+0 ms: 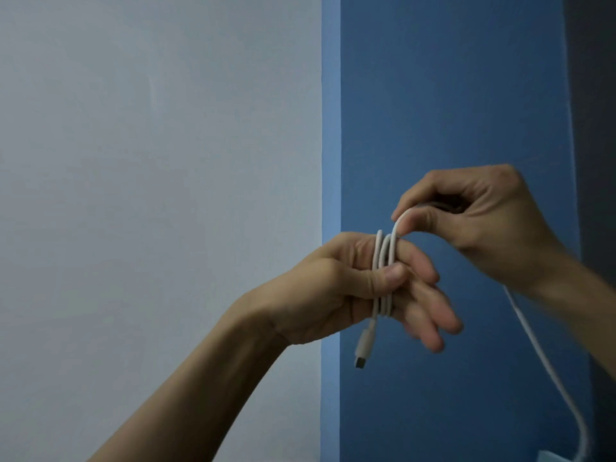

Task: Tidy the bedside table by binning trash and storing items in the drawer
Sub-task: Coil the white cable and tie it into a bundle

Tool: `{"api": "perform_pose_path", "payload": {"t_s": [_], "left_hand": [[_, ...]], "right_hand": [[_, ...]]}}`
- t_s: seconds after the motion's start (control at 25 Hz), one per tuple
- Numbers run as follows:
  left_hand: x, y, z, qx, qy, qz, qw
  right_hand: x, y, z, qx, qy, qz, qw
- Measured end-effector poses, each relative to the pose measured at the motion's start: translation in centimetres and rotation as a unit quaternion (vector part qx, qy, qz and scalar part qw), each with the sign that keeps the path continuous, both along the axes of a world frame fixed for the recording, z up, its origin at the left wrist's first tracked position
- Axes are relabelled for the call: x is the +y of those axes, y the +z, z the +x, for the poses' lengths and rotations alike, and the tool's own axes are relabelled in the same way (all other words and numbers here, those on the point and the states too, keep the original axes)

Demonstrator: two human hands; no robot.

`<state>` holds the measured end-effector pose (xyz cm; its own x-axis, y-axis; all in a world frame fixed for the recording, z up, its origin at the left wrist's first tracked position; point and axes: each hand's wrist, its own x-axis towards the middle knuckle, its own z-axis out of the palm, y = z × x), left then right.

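A white charging cable (384, 258) is looped a few times around the fingers of my left hand (336, 291), which is held up in front of the wall; my thumb pins the loops. The cable's plug end (363, 348) dangles below that hand. My right hand (480, 225), just above and to the right, pinches the cable where it arcs off the loops. The loose remainder of the cable (550, 371) hangs down behind my right forearm toward the lower right corner. The bedside table, drawer and bin are out of view.
A pale grey wall (150, 161) fills the left half, a blue wall (450, 111) the right, with a dark strip (596, 128) at the far right edge. A small pale blue object (553, 456) peeks in at the bottom right.
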<state>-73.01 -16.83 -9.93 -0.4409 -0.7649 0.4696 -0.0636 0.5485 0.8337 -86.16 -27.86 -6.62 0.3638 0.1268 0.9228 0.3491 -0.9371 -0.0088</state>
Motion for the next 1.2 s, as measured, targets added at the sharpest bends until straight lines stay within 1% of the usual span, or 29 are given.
{"api": "perform_pose_path", "payload": {"t_s": [0.08,0.2,0.32,0.44,0.52,0.6,0.68,0.76,0.84,0.88,0.92,1.0,1.04,1.08,1.12,1.2], "left_hand": [[0.0,0.0,-0.2,0.044,-0.003,0.010,0.999],[-0.1,-0.1,-0.2,0.054,0.030,-0.004,0.998],[0.2,0.2,0.1,0.075,0.025,-0.019,0.997],[0.3,0.3,0.2,0.100,0.020,-0.050,0.994],[0.3,0.5,0.3,0.112,0.018,-0.069,0.991],[0.4,0.6,0.6,0.101,0.021,-0.094,0.990],[0.8,0.9,1.1,0.094,0.053,-0.112,0.988],[1.1,1.2,1.6,0.106,0.105,-0.124,0.981],[1.3,1.6,2.2,0.111,0.154,-0.136,0.972],[1.3,1.7,2.4,0.097,0.183,-0.138,0.969],[1.2,1.6,2.6,0.067,0.219,-0.143,0.963],[1.1,1.3,2.7,-0.031,0.278,-0.157,0.947],[1.0,1.1,2.6,-0.077,0.289,-0.157,0.941],[1.0,0.9,2.4,-0.110,0.292,-0.156,0.937],[1.1,0.7,2.0,-0.129,0.284,-0.155,0.937],[1.3,0.7,1.3,-0.125,0.246,-0.149,0.950]], "right_hand": [[-0.4,-0.1,0.8,-0.020,0.003,0.026,0.999],[-0.8,-0.1,1.6,-0.029,0.013,0.066,0.997],[-0.4,-0.1,2.2,0.003,0.055,0.107,0.993],[-0.2,-0.4,3.1,0.029,0.078,0.188,0.979],[0.3,-1.3,3.9,0.038,0.056,0.203,0.977],[1.3,-2.7,4.3,0.055,0.026,0.223,0.973],[2.2,-4.0,4.2,0.081,0.006,0.241,0.967],[3.2,-5.1,3.5,0.158,0.007,0.229,0.961],[4.1,-5.8,2.6,0.248,0.007,0.212,0.945],[4.2,-6.1,2.2,0.273,-0.007,0.194,0.942],[4.3,-6.3,1.7,0.278,-0.031,0.161,0.947],[4.4,-5.7,0.6,0.230,-0.099,0.047,0.967],[4.5,-5.0,0.1,0.184,-0.132,-0.008,0.974],[4.5,-4.1,-0.5,0.139,-0.157,-0.038,0.977],[4.3,-3.2,-1.0,0.100,-0.167,-0.050,0.980],[3.8,-1.8,-1.5,0.047,-0.180,-0.079,0.979]]}}
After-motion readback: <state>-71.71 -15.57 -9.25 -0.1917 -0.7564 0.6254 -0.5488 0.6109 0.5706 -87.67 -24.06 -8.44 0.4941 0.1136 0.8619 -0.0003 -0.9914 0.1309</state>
